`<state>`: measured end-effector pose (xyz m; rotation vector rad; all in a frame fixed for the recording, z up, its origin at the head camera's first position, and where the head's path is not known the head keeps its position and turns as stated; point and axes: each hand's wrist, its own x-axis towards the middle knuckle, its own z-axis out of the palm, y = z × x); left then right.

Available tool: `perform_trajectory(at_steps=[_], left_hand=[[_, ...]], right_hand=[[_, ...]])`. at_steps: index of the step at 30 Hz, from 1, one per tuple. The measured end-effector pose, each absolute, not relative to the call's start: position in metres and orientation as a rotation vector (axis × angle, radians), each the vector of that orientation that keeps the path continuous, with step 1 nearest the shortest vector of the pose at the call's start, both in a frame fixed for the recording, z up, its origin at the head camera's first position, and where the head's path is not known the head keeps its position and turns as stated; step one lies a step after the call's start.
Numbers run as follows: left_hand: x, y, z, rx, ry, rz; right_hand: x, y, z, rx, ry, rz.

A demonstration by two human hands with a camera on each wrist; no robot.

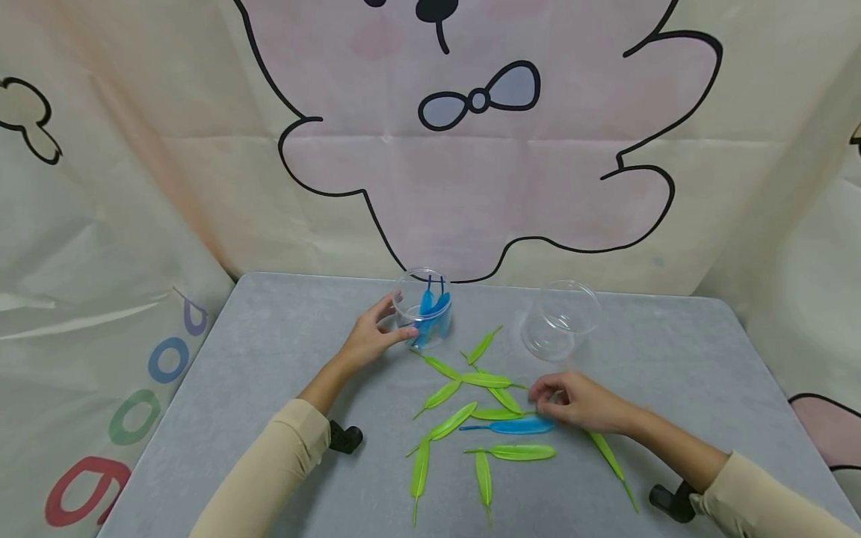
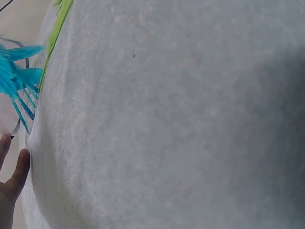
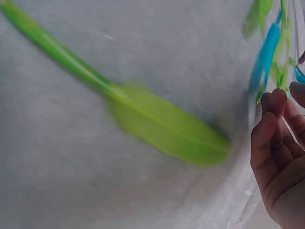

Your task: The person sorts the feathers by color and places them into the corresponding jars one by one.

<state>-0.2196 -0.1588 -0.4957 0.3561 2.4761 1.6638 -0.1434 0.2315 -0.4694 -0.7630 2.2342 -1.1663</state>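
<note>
At the table's far side my left hand (image 1: 368, 338) holds a clear plastic cup (image 1: 403, 308), thumb at its front and fingers along its left side. Several blue feathers (image 1: 430, 314) stand inside that cup; the left wrist view shows their quills pointing down. Over the table's right-centre, my right hand (image 1: 584, 402) has loosely bent fingers, with nothing visible between them. Its fingertips are beside the quill of a green feather (image 1: 486, 379) and close to the end of a blue feather (image 1: 521, 425). A green feather (image 3: 167, 126) lies near the right wrist.
A second clear plastic cup (image 1: 561, 321) stands at the back right, with no feathers visible inside. Several green feathers (image 1: 420, 471) lie scattered over the middle and front of the grey table (image 1: 303, 478). A printed cloth (image 1: 538, 187) hangs behind the table.
</note>
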Motion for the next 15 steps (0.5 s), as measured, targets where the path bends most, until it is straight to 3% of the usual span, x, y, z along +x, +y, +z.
perform_trajectory(at_steps=[15], left_hand=[[-0.2200, -0.1578, -0.4981, 0.365, 2.474, 1.675]], right_hand=[[-0.1323, 0.2403, -0.4789, -0.759, 2.276, -1.186]])
